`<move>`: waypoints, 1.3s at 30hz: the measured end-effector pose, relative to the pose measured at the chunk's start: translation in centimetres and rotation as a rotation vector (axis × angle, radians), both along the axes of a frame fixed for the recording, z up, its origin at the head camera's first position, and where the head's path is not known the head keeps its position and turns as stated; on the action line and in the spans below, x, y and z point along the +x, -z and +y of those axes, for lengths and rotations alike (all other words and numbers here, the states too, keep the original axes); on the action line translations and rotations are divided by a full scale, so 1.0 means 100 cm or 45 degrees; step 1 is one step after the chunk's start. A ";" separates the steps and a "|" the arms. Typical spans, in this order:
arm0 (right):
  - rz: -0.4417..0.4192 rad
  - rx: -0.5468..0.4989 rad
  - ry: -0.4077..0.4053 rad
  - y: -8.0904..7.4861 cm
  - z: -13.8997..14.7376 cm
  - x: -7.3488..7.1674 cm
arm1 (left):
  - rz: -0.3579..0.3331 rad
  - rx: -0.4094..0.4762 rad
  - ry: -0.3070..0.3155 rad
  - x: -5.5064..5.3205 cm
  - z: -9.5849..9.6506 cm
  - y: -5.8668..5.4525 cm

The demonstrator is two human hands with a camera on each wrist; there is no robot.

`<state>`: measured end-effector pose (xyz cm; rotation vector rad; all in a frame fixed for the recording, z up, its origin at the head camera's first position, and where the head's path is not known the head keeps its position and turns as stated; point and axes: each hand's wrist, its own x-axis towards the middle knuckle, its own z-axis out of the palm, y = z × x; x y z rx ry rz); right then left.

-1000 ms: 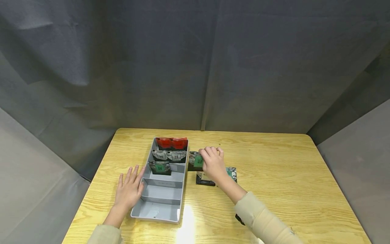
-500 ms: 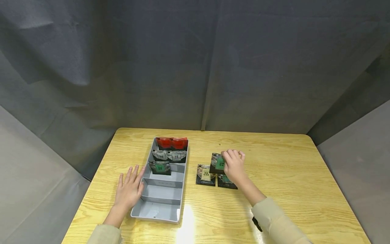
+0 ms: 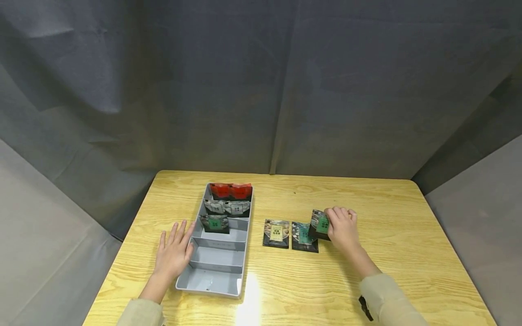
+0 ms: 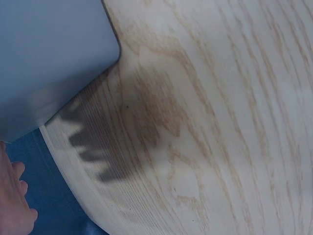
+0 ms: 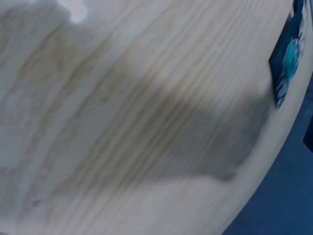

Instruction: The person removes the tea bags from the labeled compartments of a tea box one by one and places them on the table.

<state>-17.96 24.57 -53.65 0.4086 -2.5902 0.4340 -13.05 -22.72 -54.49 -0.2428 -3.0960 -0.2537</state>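
Note:
My right hand [image 3: 343, 228] pinches the right edge of a small black packet with a green label [image 3: 321, 224]. That packet overlaps the upper right corner of a teal-labelled packet [image 3: 302, 235] lying on the table. To its left lies a yellow-labelled packet [image 3: 276, 233]. My left hand [image 3: 173, 253] spreads its fingers along the left side of a grey divided tray [image 3: 213, 283], fingertips at the rim. In the left wrist view, fingertips of the left hand [image 4: 17, 196] appear beside the tray wall [image 4: 54, 54]. The right wrist view leaves the right hand out of frame.
Inside the tray stand red packets [image 3: 231, 191] at the back, grey-labelled packets [image 3: 227, 208] in front of them, then one green-labelled packet [image 3: 215, 223]. Two nearer compartments show bare floors. A dark curtain [image 3: 261, 90] rises behind the wooden table [image 3: 408, 253].
My right hand has carried the green-labelled packet rightward, from beside the tray, past the yellow-labelled packet, to the teal-labelled one's right. The left hand and tray stay put.

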 end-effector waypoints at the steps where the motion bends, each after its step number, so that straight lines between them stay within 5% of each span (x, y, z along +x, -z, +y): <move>1: -0.008 0.005 0.003 0.002 0.004 0.000 | 0.002 -0.004 0.001 0.000 0.000 0.000; 18: -0.222 0.122 0.029 0.045 0.048 0.006 | 0.016 -0.018 -0.008 0.000 0.000 0.004; 27: -0.344 0.198 0.146 0.069 0.045 -0.001 | -0.010 0.000 -0.016 0.000 -0.001 0.003; 39: -0.388 0.167 0.245 0.078 0.036 -0.004 | 0.004 -0.022 -0.019 0.001 0.001 0.001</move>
